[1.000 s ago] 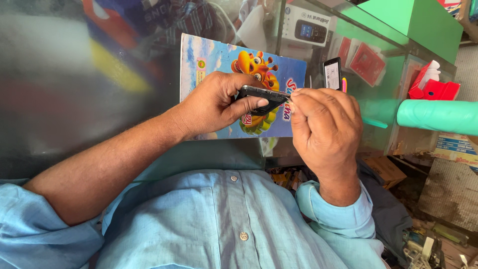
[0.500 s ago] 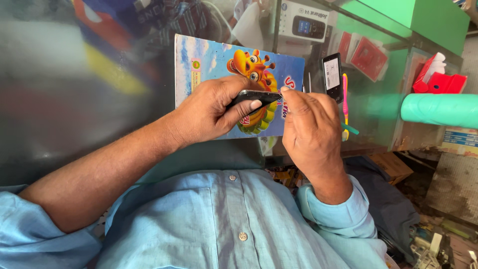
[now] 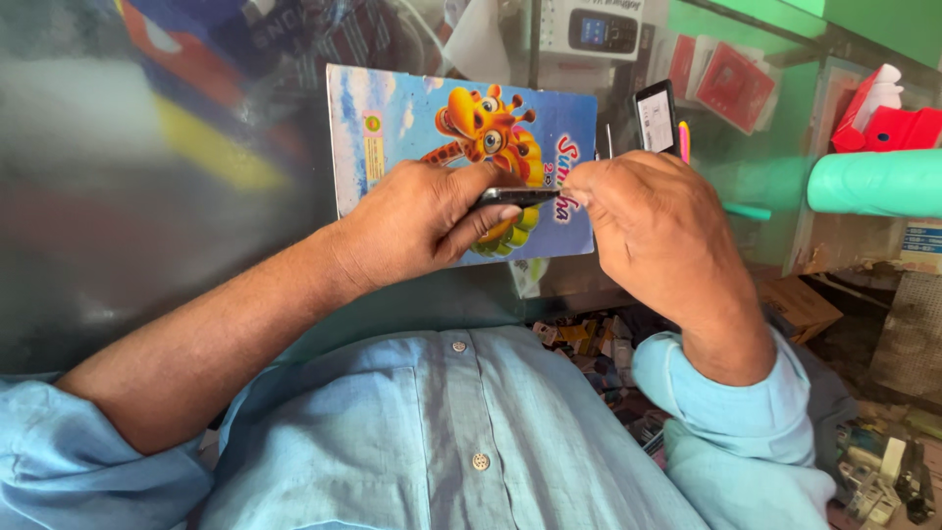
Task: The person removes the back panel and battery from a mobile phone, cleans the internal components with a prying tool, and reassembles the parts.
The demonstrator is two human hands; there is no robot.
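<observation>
Both hands are up over the colourful booklet (image 3: pixel 432 128) with the cartoon giraffe, which lies flat on the glass table (image 3: pixel 147 196). The left hand (image 3: pixel 422 221) is curled around a slim dark phone (image 3: pixel 520 196), fingers wrapped over its top and thumb pressed along its lower edge, holding it edge-on just above the booklet's lower right part. The right hand (image 3: pixel 648 231) meets it from the booklet's right side, fingertips bunched together and pinching at the phone's right end; whatever sits between those fingertips is too small to tell. The 2 hands touch at that end of the phone.

Just beyond the booklet's right edge, a small black device (image 3: pixel 654 116) with a pale label stands upright, a pink-and-yellow pen (image 3: pixel 684 142) beside it. Further right of the booklet, a thick green roll (image 3: pixel 873 182) juts in from the side, with a red-and-white box (image 3: pixel 878 118) behind it. Below the booklet, the person's light blue shirt (image 3: pixel 471 432) fills the foreground, sleeves rolled up.
</observation>
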